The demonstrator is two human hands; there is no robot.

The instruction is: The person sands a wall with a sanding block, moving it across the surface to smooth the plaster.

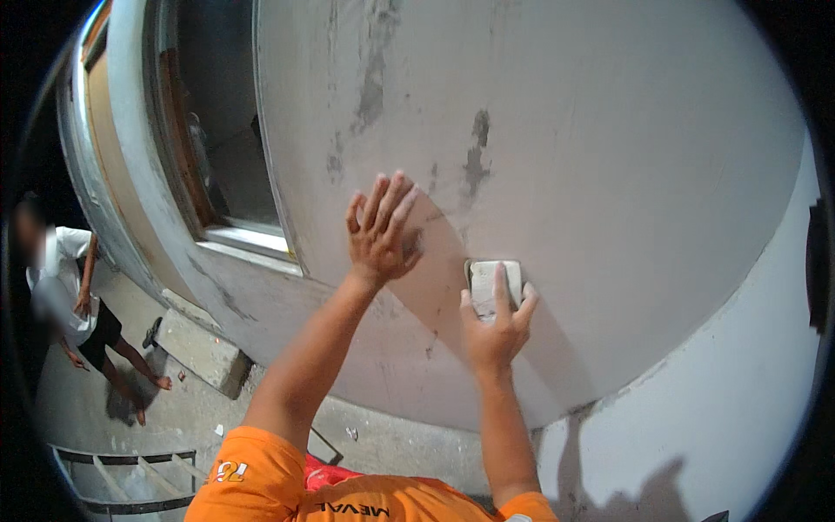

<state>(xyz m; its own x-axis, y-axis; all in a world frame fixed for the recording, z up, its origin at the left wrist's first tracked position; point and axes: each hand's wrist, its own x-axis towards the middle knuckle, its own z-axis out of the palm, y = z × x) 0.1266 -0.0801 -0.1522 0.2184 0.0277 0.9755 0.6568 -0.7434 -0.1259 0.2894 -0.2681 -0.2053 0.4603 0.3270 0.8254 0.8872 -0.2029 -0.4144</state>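
Note:
A grey plastered wall fills most of the view, with dark patches where the surface coat is uneven or missing. In my right hand is a dusty off-white block, which looks like a sanding block. Its far side lies flat against the wall, and my index finger stretches along its back. Higher and to the left, my left hand is at the wall with fingers spread and nothing in it. Whether its palm presses on the plaster cannot be seen.
Left of the wall patch is a window opening with a pale sill. A person stands at the far left near a concrete step. A metal ladder-like frame is at lower left. A white adjoining wall meets mine on the right.

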